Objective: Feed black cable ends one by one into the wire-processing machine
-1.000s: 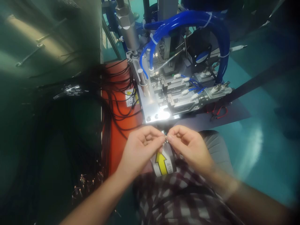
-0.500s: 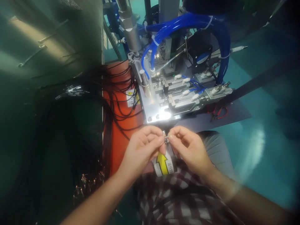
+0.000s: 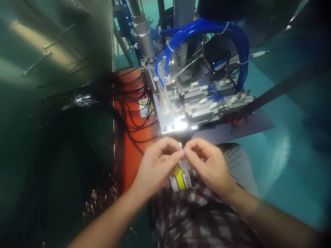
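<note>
My left hand and my right hand meet fingertip to fingertip above my lap, each closed in a pinch. Whatever lies between the fingertips is hidden by them. Just below is a rounded white part with a yellow arrow label, partly covered by my left hand. Beyond the fingers stands the metal front plate of a machine with pneumatic fittings.
Black cables run from the dark bench on the left across an orange surface. Thick blue hoses arch over the machine. Red-handled pliers lie right of it, near a grey seat.
My fingertips have come together, covering the small shiny metal piece that showed between them before. The view has shifted slightly; the hands stay in nearly the same place.
</note>
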Demonstrator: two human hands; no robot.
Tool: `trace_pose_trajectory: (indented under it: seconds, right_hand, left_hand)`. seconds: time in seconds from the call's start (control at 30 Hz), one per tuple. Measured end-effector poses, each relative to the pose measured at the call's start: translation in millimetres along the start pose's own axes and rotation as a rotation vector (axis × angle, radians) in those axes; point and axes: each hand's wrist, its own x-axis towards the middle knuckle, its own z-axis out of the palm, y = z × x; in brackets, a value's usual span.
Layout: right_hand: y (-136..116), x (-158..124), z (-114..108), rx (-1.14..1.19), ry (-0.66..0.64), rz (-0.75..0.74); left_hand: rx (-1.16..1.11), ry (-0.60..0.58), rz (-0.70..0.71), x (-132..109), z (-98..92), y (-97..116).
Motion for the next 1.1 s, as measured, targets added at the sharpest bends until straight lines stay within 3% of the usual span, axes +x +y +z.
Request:
trace_pose_trajectory:
  seconds: [0.17,0.27,0.43,0.6,0.83,1.1]
  right_hand:
    - [4.1,-2.9,0.5,-0.017,0.028,-0.01]
    - [5.4,-0.4,-2.6,0.025,0.01,0.04]
    - [10.2,5.9,-11.5,0.093,-0.019,0.146]
    - [14.2,5.9,-11.3,-0.101,0.018,0.035]
    - [8.2,15.8,-14.0,-0.061,-0.074,0.109]
    - [18.8,25.6,-12.4,-0.077,-0.021,0.16]
  left_hand:
    - [0.326,0.18,0.218,-4.3,3.7,-6.7]
    - [0.472,0.224,0.305,-5.0,3.3,-8.5]
    - [0.294,0.205,0.14,1.0,3.7,-4.7]
    - [0.261,0.17,0.106,5.2,3.5,-6.4]
    - [0.954,0.197,0.67,3.8,-4.3,-21.7]
    - [1.075,0.277,0.725,15.6,-6.5,-30.1]
